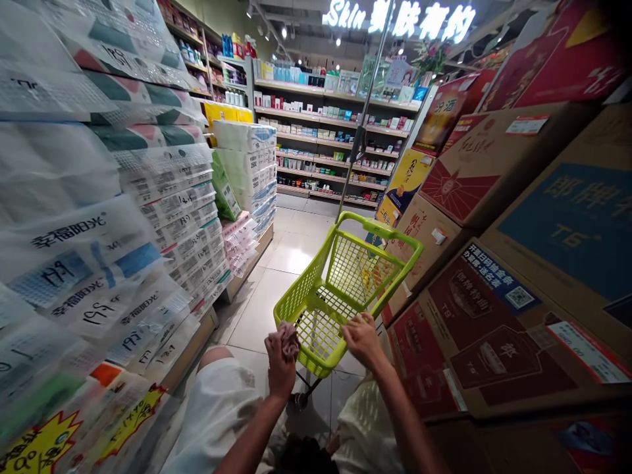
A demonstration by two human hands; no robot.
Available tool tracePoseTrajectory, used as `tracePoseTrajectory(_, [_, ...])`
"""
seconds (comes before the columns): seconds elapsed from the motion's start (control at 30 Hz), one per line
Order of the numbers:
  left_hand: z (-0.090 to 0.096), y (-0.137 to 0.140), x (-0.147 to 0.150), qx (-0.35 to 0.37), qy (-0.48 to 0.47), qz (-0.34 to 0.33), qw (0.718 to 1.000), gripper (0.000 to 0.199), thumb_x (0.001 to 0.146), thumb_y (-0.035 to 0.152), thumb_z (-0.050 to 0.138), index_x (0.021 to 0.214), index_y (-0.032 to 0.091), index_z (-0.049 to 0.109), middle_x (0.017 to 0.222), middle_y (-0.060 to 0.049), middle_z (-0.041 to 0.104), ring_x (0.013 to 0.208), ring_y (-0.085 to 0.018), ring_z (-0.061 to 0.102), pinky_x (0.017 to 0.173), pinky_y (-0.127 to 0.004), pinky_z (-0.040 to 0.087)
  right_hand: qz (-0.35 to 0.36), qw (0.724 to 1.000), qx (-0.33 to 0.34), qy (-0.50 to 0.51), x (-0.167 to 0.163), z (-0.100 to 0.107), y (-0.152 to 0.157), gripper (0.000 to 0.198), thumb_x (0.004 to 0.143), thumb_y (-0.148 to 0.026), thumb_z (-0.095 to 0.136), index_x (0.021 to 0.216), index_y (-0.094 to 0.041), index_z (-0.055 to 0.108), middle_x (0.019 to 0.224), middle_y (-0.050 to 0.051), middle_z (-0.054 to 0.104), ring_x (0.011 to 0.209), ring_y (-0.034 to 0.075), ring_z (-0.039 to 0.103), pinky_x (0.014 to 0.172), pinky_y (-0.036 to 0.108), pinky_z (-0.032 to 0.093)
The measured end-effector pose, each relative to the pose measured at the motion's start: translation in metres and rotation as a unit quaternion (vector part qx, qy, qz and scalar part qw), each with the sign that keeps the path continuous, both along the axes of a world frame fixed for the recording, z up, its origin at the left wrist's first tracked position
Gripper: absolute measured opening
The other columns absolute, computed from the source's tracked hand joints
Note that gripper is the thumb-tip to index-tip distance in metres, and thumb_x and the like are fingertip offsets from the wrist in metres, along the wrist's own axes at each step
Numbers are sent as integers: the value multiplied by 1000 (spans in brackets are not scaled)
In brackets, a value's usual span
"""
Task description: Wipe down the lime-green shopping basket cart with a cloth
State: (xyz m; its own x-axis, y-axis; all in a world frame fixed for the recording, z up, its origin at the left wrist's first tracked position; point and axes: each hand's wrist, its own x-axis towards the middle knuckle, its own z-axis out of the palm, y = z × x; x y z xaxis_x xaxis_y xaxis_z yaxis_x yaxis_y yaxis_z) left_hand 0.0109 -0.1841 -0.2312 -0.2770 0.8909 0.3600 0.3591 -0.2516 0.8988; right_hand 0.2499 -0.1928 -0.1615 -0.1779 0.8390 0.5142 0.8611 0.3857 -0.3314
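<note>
Between two walls of stacked goods, we stand in a narrow shop aisle, our white-clad knees [217, 408] low in view. Our left hand [280, 359] is closed around a crumpled dull-pink cloth [289, 337], held right at the near rim of a lime-green shopping cart [316, 289]. Our right hand [363, 337] rests on the same near rim, fingers curled loosely over it with nothing else in its hold. We see the cart's mesh basket bare inside, its grid floor and far wall showing through, and its handle bar [380, 227] arching on the far side. Just to the right of the cart, brown and red cardboard cartons [474, 329] rise in tilted stacks, sealed, so we cannot tell their contents. On the left, plastic-wrapped packs of paper rolls [168, 197] are piled high with yellow price cards [44, 444] below. Further on, a white stack of tissue packs [247, 164] stands on a low platform, and beyond the tiled floor [291, 250], shelves [336, 125] hold small boxes and bottles under a lit sign [399, 16].
</note>
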Motion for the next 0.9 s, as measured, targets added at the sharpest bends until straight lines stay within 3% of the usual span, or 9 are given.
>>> tracePoseTrajectory(0.07, [2,5,1,1,-6,18,1000,38,86,12,53,122,26,58,113,-8,50,106,-25,58,99,-43,52,-24,999,4,-21,-35,-2,-13,34,106,-33,47,79,-28,66,79,1,74,80,21,61,100,44,33])
tracePoseTrajectory(0.2, [35,61,-14,-5,-6,61,998,33,80,15,63,112,23,62,110,-8,50,104,-27,57,104,-50,50,-48,998,11,-33,-105,-19,-31,32,108,-28,39,85,-25,61,71,2,68,66,19,59,80,36,35])
tracePoseTrajectory(0.3, [45,82,-26,-23,-4,46,999,32,79,20,68,110,22,64,109,-8,50,101,-26,58,106,-51,50,-43,997,56,-40,-122,-30,-31,35,109,-28,36,82,-23,58,69,2,65,64,18,58,72,34,33])
tracePoseTrajectory(0.5, [24,54,-30,-35,-3,-14,999,41,82,19,60,122,24,63,109,-7,54,101,-24,60,100,-44,53,6,995,99,-23,-87,-34,-31,31,108,-28,40,85,-22,60,66,1,64,62,16,59,73,30,36])
tracePoseTrajectory(0.57, [36,64,-23,-46,38,-61,996,37,80,19,63,117,24,67,107,-8,55,101,-25,59,99,-45,52,13,995,94,-24,-67,-32,-34,33,108,-29,40,83,-22,61,64,1,63,61,15,59,72,30,36])
tracePoseTrajectory(0.67, [73,98,-4,-68,102,-131,984,33,75,17,66,108,24,70,101,-8,55,98,-27,55,94,-45,53,14,997,78,-21,-39,-27,-37,39,108,-30,40,76,-23,61,61,0,63,60,14,58,71,29,35])
tracePoseTrajectory(0.77, [97,116,16,-96,98,-147,980,33,75,14,65,106,23,71,97,-9,56,97,-29,55,89,-44,53,-2,998,63,-28,-20,-19,-36,45,109,-31,38,69,-23,57,58,-1,60,57,14,55,74,29,36])
tracePoseTrajectory(0.83, [95,103,23,-92,68,-142,983,29,75,15,64,102,23,72,97,-9,56,94,-28,56,87,-44,54,-34,997,55,-29,-20,-17,-36,44,110,-30,37,71,-24,57,59,-1,61,57,14,54,79,30,37])
tracePoseTrajectory(0.9, [77,75,23,-64,24,-157,985,25,74,15,65,96,24,73,98,-9,57,91,-27,58,84,-44,56,-72,996,49,-13,-29,-18,-37,40,110,-29,37,77,-25,60,64,0,64,60,16,55,81,31,37])
